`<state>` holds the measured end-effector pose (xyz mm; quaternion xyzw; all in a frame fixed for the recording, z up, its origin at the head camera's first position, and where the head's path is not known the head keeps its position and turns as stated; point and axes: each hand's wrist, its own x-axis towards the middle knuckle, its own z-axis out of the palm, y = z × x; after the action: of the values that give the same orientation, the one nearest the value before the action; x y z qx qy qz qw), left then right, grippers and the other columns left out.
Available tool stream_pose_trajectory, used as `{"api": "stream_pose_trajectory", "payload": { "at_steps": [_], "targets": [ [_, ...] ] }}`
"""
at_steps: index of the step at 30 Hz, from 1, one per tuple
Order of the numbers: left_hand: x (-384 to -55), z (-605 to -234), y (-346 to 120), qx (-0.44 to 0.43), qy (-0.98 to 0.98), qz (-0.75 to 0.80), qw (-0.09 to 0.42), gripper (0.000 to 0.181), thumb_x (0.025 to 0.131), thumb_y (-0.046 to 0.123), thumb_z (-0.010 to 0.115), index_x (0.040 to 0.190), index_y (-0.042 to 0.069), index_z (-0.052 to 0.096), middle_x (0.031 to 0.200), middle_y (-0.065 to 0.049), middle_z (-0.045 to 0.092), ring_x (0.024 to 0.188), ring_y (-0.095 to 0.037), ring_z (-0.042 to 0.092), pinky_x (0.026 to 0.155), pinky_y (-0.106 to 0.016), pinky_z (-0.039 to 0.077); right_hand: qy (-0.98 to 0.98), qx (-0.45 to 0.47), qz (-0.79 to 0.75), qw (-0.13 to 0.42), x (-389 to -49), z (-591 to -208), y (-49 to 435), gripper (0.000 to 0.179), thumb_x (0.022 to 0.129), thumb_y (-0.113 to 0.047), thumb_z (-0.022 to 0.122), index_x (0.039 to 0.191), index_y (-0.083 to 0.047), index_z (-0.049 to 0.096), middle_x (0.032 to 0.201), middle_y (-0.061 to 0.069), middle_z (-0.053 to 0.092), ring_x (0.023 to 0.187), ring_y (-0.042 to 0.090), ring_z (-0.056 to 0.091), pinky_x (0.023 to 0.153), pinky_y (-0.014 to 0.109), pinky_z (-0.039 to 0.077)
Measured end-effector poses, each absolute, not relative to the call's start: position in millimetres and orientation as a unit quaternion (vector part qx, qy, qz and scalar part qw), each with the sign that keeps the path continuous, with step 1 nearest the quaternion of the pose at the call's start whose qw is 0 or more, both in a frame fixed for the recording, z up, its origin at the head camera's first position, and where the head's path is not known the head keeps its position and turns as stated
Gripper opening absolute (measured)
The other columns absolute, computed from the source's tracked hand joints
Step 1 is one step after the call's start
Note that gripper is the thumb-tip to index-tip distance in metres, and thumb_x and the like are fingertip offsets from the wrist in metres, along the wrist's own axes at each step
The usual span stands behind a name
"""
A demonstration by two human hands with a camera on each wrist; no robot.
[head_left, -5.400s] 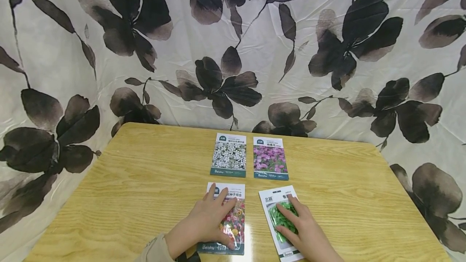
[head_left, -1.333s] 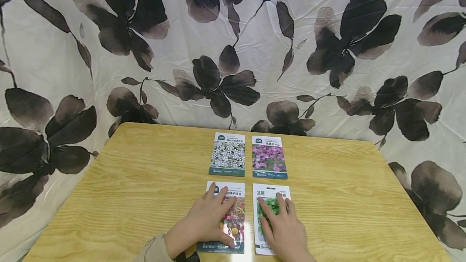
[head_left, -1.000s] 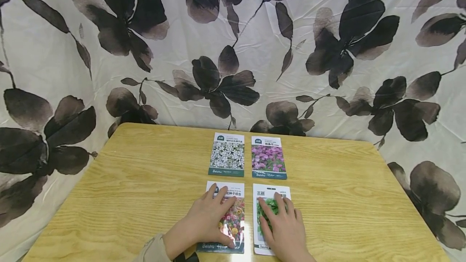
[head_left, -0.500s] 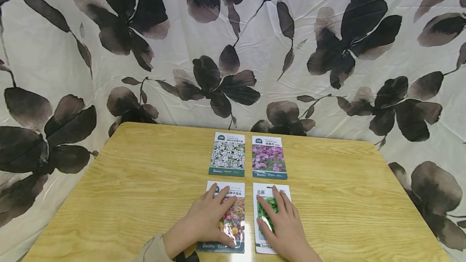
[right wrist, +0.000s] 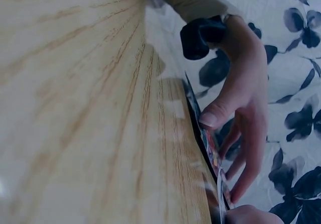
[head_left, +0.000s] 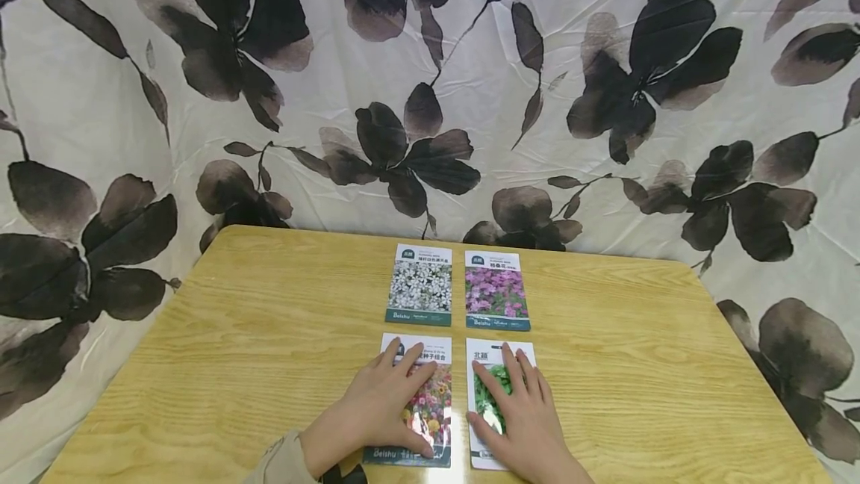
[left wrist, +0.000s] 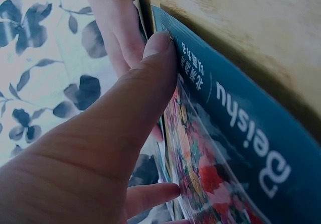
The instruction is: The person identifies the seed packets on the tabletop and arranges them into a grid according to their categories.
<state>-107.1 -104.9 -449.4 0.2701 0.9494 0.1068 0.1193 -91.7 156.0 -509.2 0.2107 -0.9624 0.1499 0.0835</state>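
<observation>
My left hand (head_left: 383,405) rests with spread fingers on a seed packet (head_left: 438,394) printed with mixed flowers; in the left wrist view its thumb (left wrist: 160,45) lies on the packet's dark teal band. My right hand (head_left: 527,420) lies spread over a white seed packet (head_left: 484,400) with a green leaf picture, the thumb at its left edge. Both packets lie flat, side by side, a narrow strip of table between them. Behind them lie a white-flower seed packet (head_left: 419,286) and a pink-flower seed packet (head_left: 497,293), untouched.
The packets lie on a wood-grain table (head_left: 269,334) with rounded far corners. A white cloth (head_left: 524,110) with dark flowers hangs behind it. A black wrist-worn device (right wrist: 200,38) sits on the left wrist, by a beige sleeve (head_left: 285,461).
The green-leaf packet, tilted at first, has swung straight and shifted left under my right hand. Lately the right thumb has moved out to the packet's left edge. My left hand has stayed put.
</observation>
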Motion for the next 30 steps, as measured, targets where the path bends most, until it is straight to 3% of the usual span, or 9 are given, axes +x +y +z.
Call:
{"api": "stream_pose_trajectory", "payload": {
  "at_steps": [15, 30],
  "targets": [
    [-107.4, -449.8, -104.7, 0.278, 0.95, 0.1, 0.102, 0.109, 0.062, 0.083, 0.07, 0.149, 0.021, 0.047, 0.155, -0.015, 0.037, 0.14, -0.051, 0.029, 0.102, -0.061, 0.041, -0.965, 0.206, 0.136, 0.084, -92.1, -507.3, 154.5, 0.064, 0.093, -0.063, 0.053, 0.149, -0.034, 0.046, 0.161, 0.016, 0.026, 0.146, 0.041, 0.024, 0.109, 0.065, 0.026],
    [-108.5, -449.2, -106.3, 0.28, 0.949, 0.105, 0.099, 0.109, 0.062, 0.083, 0.069, 0.149, 0.021, 0.047, 0.154, -0.016, 0.037, 0.14, -0.051, 0.028, 0.107, -0.064, 0.033, -0.963, 0.204, 0.144, 0.096, -92.6, -506.3, 154.4, 0.064, 0.092, -0.063, 0.055, 0.149, -0.034, 0.047, 0.16, 0.016, 0.028, 0.145, 0.041, 0.024, 0.109, 0.065, 0.025]
  ]
}}
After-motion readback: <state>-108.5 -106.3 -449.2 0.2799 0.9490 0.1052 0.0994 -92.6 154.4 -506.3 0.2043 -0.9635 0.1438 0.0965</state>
